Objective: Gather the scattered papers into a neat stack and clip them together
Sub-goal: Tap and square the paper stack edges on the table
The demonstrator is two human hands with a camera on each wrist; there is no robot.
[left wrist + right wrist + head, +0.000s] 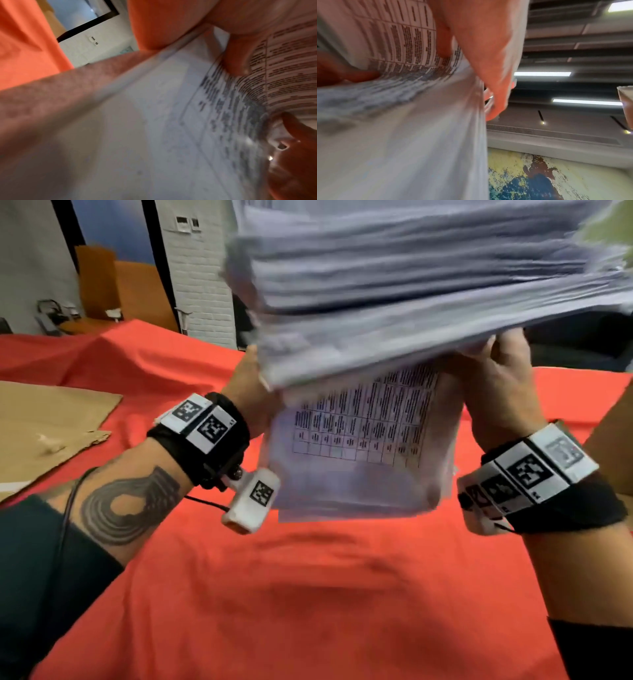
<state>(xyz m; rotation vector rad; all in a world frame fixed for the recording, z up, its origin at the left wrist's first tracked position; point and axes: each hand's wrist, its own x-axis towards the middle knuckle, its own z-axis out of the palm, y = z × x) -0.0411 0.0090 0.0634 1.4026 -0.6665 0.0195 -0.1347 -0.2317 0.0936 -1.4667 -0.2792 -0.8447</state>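
A thick stack of white papers with a printed table on its near sheet is held upright above the red tablecloth. Its top edges fan toward the head camera and are blurred. My left hand grips the stack's left side and my right hand grips its right side. In the left wrist view the papers fill the frame, with a finger pressed on the printed sheet. In the right wrist view my right hand curls round the edge of the papers.
A flattened piece of brown cardboard lies on the cloth at the left. The cloth rises over a hump at the back left. A white brick wall stands behind the table.
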